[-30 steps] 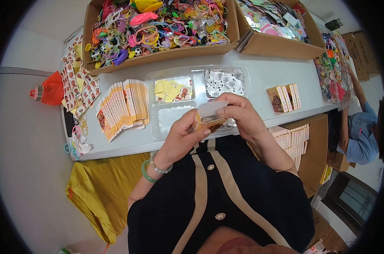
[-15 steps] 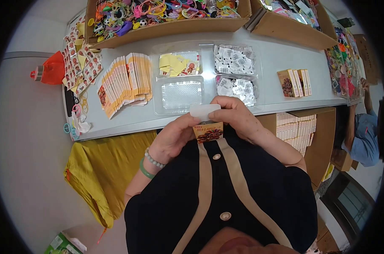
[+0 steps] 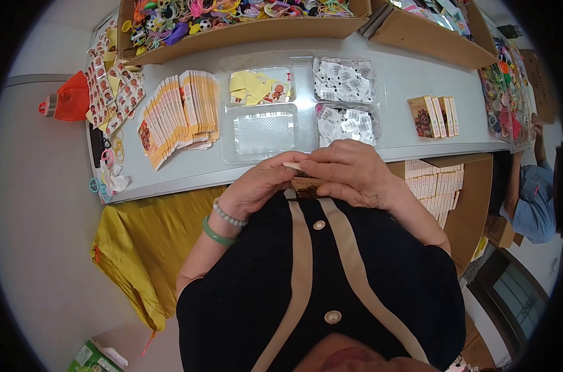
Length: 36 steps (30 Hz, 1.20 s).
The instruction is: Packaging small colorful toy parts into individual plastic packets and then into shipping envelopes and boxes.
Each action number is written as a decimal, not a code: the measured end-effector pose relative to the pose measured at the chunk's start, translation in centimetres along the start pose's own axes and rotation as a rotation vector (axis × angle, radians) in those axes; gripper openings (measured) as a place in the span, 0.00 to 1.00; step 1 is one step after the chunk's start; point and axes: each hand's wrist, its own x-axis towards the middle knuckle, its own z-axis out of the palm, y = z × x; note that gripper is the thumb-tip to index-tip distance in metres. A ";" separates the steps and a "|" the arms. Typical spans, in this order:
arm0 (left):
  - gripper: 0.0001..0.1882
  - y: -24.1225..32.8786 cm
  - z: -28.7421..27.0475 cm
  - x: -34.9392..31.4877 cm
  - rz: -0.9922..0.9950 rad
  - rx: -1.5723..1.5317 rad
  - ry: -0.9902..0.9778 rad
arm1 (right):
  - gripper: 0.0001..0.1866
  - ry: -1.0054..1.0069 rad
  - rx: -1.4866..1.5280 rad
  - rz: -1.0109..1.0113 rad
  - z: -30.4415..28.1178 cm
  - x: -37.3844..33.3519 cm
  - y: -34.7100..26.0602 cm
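Pale grey, the long tabletop (image 3: pixel 411 87) runs across the upper part of the view, with two cardboard boxes along its far edge: the left box (image 3: pixel 244 34) is heaped with bright plastic toys, the right box (image 3: pixel 430 31) holds flat packets. Toward the left end lies a fanned stack of orange printed cards (image 3: pixel 179 115). At the middle sits a clear plastic tray (image 3: pixel 303 105) with four compartments, holding yellow pieces, white tags, and one empty. A few small printed boxes (image 3: pixel 434 116) stand toward the right end. Just off the near edge, against the person's chest, the left hand (image 3: pixel 259 186) and right hand (image 3: pixel 349 173) meet, both closed together on a small brown printed box (image 3: pixel 307 185), fingers pinching its pale top flap.
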 end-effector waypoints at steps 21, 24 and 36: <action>0.10 1.0 2.5 0.6 0.325 0.537 0.282 | 0.07 0.083 0.260 0.485 0.3 0.5 0.0; 0.10 0.9 2.5 0.5 0.299 0.326 0.298 | 0.06 0.107 0.306 0.584 0.6 0.4 -0.1; 0.13 1.0 2.3 0.9 0.366 0.799 0.308 | 0.10 -0.014 0.099 0.456 -0.4 0.2 -0.5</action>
